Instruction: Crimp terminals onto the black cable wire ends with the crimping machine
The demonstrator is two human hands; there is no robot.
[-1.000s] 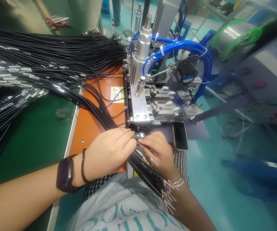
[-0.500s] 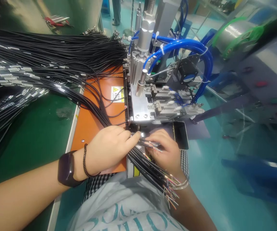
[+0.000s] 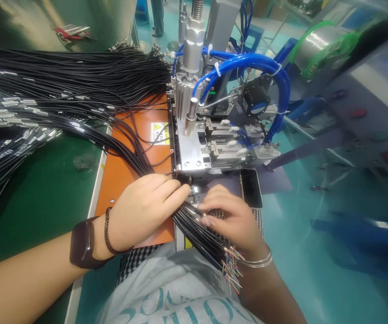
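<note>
Clasps black cables (image 3: 197, 236) snugly in the left hand (image 3: 153, 198), half-curls the right hand (image 3: 233, 220) alongside (cannot tell any hold), with already exposed coloured wires (image 3: 232, 266) and an unclear number left.

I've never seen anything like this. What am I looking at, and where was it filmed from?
There is no robot here: the view comes from a head-worn camera looking forward and down. The bare left hand grips a bundle of thin black cables ending in coloured wires. The right hand has its fingertips by the bundle; whether they pinch anything is unclear. Beyond stands a silver metal machine with looping blue hoses. More black cables lie heaped at left, over a green surface.
</note>
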